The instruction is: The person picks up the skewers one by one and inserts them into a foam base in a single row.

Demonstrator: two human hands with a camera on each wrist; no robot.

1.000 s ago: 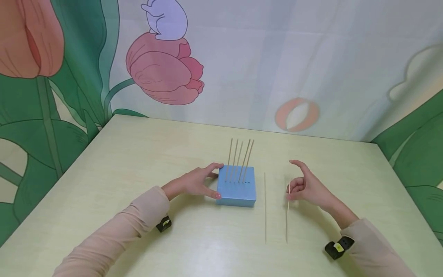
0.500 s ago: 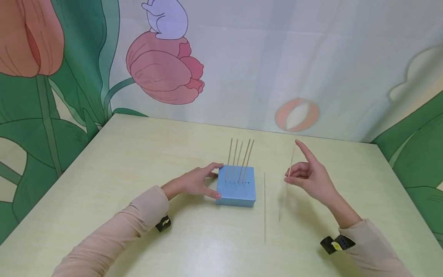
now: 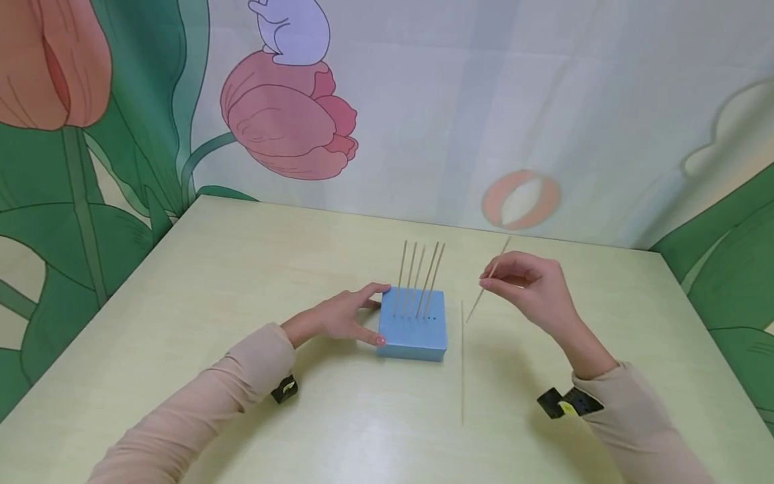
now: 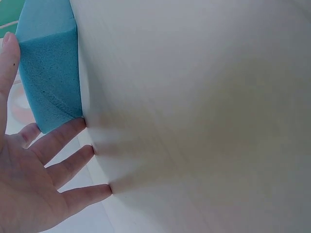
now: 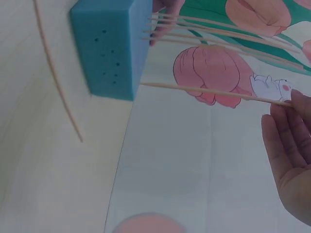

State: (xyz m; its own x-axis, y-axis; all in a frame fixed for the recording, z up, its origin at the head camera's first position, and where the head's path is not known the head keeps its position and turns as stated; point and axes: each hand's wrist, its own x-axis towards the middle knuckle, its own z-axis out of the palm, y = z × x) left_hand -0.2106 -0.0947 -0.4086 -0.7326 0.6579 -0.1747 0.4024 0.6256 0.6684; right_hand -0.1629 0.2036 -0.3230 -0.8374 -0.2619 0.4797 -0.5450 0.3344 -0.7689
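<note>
A blue foam block (image 3: 413, 337) sits on the table with several thin bamboo skewers standing in a row of holes in its top. My left hand (image 3: 338, 316) holds the block at its left side, thumb at the front corner and forefinger at the back one. In the left wrist view, other fingertips rest on the table beside the block (image 4: 51, 73). My right hand (image 3: 535, 289) pinches a skewer (image 3: 475, 306) between thumb and fingers, tilted, its lower tip toward the block. Another skewer (image 3: 463, 376) lies on the table right of the block.
The pale wooden table (image 3: 338, 430) reaches back to a printed curtain (image 3: 417, 134) with tulips and a rabbit. Two small holes without skewers show at the right of the row. In the right wrist view, the block's side (image 5: 107, 53) has several small holes.
The right hand has lifted its skewer from the table and brought it up and left toward the block, tilting it. The left hand and the block have stayed in place.
</note>
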